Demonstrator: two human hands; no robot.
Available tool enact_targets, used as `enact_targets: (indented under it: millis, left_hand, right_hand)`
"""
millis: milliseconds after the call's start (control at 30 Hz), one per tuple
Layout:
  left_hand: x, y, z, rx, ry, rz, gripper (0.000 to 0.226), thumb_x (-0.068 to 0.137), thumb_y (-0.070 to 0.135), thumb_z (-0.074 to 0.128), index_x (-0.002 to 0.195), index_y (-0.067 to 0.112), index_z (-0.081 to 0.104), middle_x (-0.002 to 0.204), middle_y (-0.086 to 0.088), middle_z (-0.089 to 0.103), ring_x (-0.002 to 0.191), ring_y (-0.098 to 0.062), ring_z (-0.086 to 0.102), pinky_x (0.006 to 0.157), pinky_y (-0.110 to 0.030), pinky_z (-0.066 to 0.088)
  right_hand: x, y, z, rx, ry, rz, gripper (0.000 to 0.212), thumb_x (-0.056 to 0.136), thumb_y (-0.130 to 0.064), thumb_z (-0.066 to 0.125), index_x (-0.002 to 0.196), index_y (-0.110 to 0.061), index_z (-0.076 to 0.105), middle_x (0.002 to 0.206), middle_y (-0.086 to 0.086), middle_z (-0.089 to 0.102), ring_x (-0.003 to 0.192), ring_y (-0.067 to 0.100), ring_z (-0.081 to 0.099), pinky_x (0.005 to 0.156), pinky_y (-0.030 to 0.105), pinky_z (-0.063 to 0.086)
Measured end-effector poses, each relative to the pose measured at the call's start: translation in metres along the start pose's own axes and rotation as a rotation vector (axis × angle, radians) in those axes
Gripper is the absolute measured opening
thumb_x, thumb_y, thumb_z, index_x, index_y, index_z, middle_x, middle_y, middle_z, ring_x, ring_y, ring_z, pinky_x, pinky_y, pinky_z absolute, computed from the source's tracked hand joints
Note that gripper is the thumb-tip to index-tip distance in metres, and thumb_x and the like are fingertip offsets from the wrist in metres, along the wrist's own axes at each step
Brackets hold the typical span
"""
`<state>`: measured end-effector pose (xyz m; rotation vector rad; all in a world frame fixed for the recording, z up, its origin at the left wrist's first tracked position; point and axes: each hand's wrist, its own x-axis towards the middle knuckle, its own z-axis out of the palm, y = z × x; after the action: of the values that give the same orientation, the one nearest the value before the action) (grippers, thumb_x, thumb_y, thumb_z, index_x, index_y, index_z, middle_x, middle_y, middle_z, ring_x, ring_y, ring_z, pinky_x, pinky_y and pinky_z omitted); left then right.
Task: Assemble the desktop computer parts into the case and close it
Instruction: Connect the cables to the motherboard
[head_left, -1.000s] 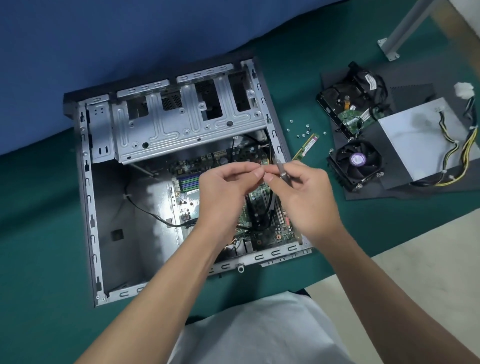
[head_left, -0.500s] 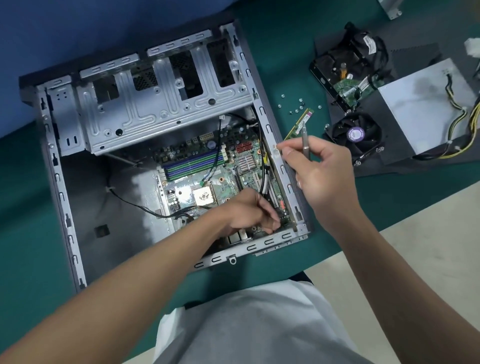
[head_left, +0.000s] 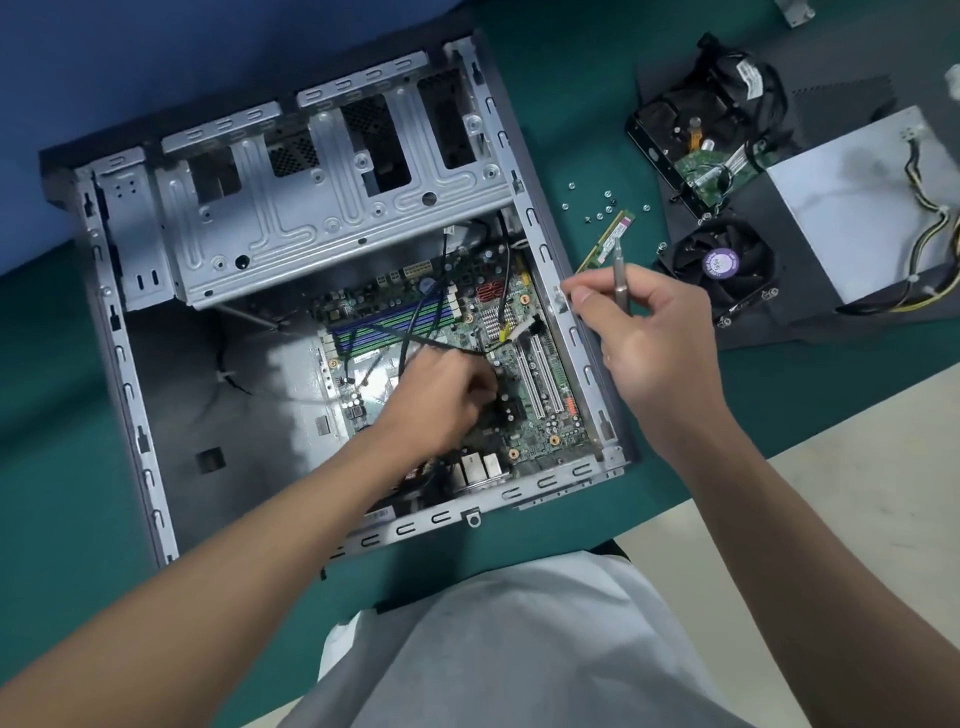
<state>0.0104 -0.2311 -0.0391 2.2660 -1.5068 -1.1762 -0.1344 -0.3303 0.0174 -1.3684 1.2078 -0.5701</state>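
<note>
An open grey computer case (head_left: 135, 395) lies on its side on the green mat, with the green motherboard (head_left: 545, 374) inside. My left hand (head_left: 441, 395) reaches down onto the middle of the board with its fingers curled; what they pinch is hidden. My right hand (head_left: 649, 338) hovers over the case's right wall and holds a thin grey screwdriver (head_left: 619, 275) upright. A RAM stick (head_left: 605, 244) lies on the mat just past it. The CPU fan (head_left: 719, 262), hard drive (head_left: 701, 140) and power supply (head_left: 852, 208) sit at the right.
Several small screws (head_left: 602, 205) are scattered on the mat between the case and the hard drive. Black cables (head_left: 447, 291) cross the motherboard. The metal drive cage (head_left: 322, 192) spans the far half of the case. The mat's front edge and a pale floor (head_left: 857, 519) are at the right.
My hands were together above the board; the left one has gone down into the case onto the motherboard. The right one moved to the case's right wall with the screwdriver. The view shifted closer.
</note>
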Motion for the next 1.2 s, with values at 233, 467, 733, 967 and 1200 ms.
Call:
enact_targets:
  millis: [233,467,733,967,1200]
  left_hand:
    - [0.015,0.025,0.033,0.017,-0.217,0.164,0.024,0.086,-0.006,0.058,0.091,0.014,0.069,0.090,0.000,0.069,0.086,-0.011,0.066,0.080,-0.026,0.056]
    - [0.033,0.022,0.044,0.056,-0.308,0.205,0.018,0.088,-0.002,0.061,0.095,0.012,0.070,0.090,-0.001,0.069,0.083,-0.011,0.067,0.077,-0.027,0.057]
    - [0.033,0.017,0.053,0.237,-0.215,0.324,0.007,0.085,0.026,0.072,0.091,0.029,0.071,0.078,0.010,0.048,0.093,-0.009,0.042,0.091,-0.024,0.034]
    - [0.035,0.017,0.058,0.272,-0.176,0.286,0.022,0.081,0.033,0.074,0.067,0.030,0.057,0.078,0.011,0.037,0.091,-0.009,0.027,0.092,-0.026,0.025]
    - [0.039,0.022,0.065,0.390,-0.193,0.304,0.008,0.084,0.023,0.070,0.079,0.019,0.064,0.114,0.002,0.049,0.116,-0.017,0.032,0.111,-0.041,0.023]
  right_hand:
    - [0.001,0.000,0.000,-0.039,0.018,-0.036,0.010,0.087,-0.014,0.064,0.084,-0.018,0.073,0.052,-0.005,0.044,0.046,0.011,0.029,0.044,0.023,0.025]
    - [-0.002,0.007,-0.009,0.015,0.038,-0.032,0.013,0.087,-0.013,0.062,0.081,-0.018,0.072,0.049,-0.009,0.041,0.047,0.013,0.029,0.045,0.026,0.024]
    - [-0.002,0.016,-0.020,0.021,0.065,0.003,0.012,0.084,-0.021,0.062,0.079,-0.023,0.073,0.052,-0.004,0.044,0.048,0.017,0.030,0.044,0.026,0.024]
    - [0.000,0.019,-0.024,0.004,0.067,0.005,0.014,0.083,-0.023,0.063,0.077,-0.030,0.073,0.062,0.004,0.050,0.052,0.021,0.034,0.046,0.028,0.027]
    - [0.001,0.023,-0.026,-0.006,0.061,-0.021,0.012,0.084,-0.023,0.062,0.078,-0.027,0.072,0.054,0.000,0.044,0.048,0.018,0.033,0.044,0.027,0.026]
